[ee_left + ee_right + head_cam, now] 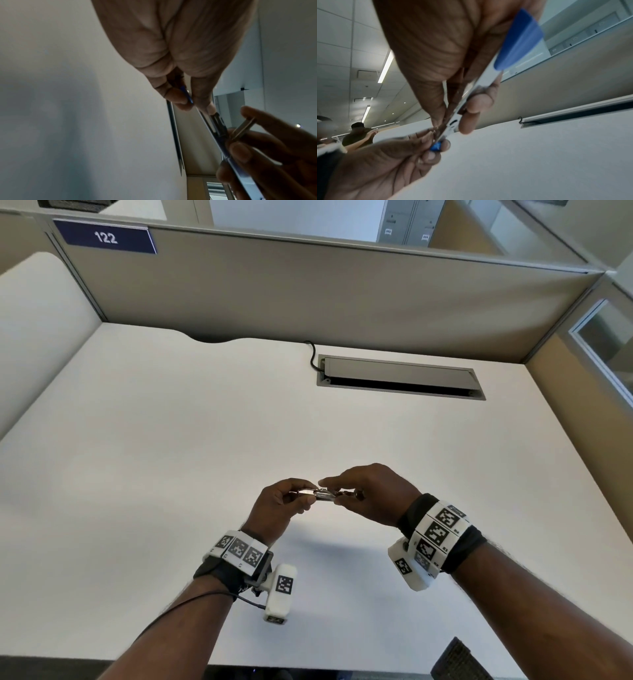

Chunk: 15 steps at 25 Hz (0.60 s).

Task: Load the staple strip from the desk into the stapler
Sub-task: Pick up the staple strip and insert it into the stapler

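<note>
Showing shiny bare metal and glossy blue plastic on the stapler point(320, 494); lying smooth, matt white, the table point(205, 422).

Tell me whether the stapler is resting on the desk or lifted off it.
Lifted: both hands hold the stapler in the air above the desk.

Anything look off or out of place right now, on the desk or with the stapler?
Nothing stands out. Both hands hold the small stapler above the white desk: left hand pinches one end, right hand the other. No loose staples are visible; the desk's cable hatch is ajar.
</note>
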{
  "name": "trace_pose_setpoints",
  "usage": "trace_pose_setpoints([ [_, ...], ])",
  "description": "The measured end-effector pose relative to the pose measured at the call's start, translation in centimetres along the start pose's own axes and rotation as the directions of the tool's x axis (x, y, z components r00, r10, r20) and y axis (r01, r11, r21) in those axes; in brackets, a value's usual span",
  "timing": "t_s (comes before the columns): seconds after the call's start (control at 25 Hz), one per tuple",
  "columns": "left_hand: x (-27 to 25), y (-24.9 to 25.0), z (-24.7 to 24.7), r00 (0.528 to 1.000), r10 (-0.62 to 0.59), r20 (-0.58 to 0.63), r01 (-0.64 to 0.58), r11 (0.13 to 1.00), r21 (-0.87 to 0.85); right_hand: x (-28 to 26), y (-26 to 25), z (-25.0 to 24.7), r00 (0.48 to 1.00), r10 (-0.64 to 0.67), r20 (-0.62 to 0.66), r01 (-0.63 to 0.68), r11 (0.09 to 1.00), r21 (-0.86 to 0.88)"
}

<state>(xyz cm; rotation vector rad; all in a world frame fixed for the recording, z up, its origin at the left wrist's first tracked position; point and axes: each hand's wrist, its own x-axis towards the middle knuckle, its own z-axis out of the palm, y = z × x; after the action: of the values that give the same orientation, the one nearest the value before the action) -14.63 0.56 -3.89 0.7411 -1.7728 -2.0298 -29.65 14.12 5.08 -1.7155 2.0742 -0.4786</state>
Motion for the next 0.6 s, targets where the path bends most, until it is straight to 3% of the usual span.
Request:
trace_pose_setpoints([
  [0.4,1.9,2.6,-1.0,0.995,0.059,0.076,-0.064,0.995,0.073,0.3,0.4,1.5,0.996,-0.054,0.068,0.069,0.972,-0.226],
  [0.6,2.3,2.8,-1.3,0.993,0.072,0.089,-0.083,0.989,0.125,0.5,0.9,1.4,0.998,-0.046,0.036,0.052,0.979,-0.196],
])
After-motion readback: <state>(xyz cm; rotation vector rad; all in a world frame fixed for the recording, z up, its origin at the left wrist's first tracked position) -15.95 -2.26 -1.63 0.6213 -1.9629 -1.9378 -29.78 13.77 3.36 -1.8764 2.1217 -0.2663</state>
